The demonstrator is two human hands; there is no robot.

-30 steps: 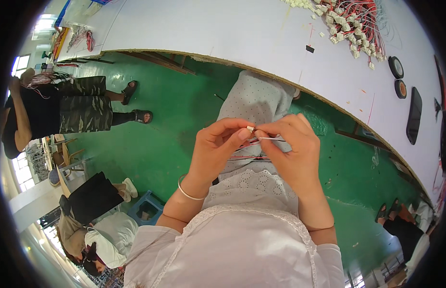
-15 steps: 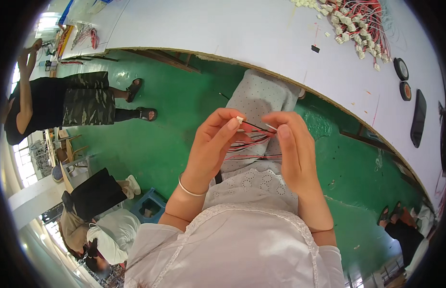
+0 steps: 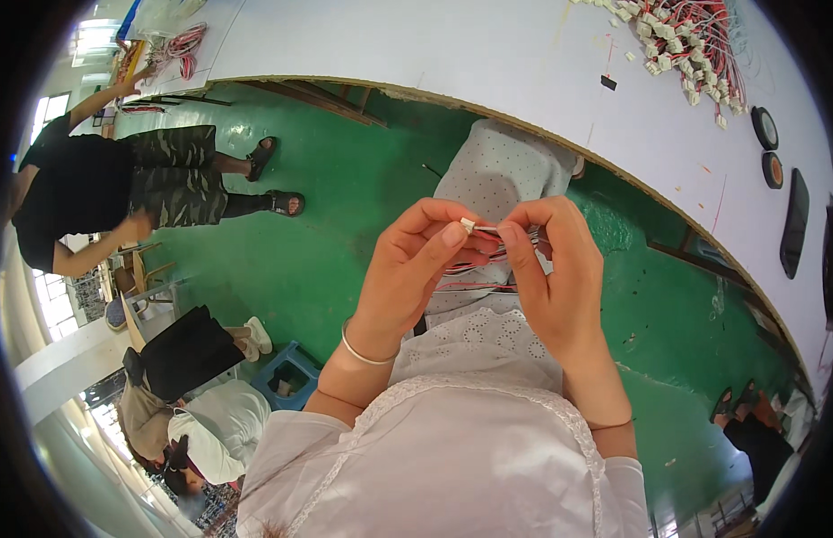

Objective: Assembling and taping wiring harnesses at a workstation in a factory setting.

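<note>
1. White table [image 3: 488, 54]; heap of white connectors with red wires [image 3: 694, 40] at its far right.
2. Two round lids [image 3: 768, 148], dark flat object [image 3: 795, 222] near the edge.
3. Green floor [image 3: 318, 242]; person in black top [image 3: 85, 188] standing left.
4. Blue stool [image 3: 286, 369].

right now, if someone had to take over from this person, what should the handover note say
Left hand: fingers pinch a small white connector at chest height.
Right hand: fingers grip the red and black wires right beside that connector.
Supplies: a pile of wired connectors lies on the white table, far right.
Done: one harness is in hand, off the table.
Left: whether the connector is fully seated cannot be told.
</note>
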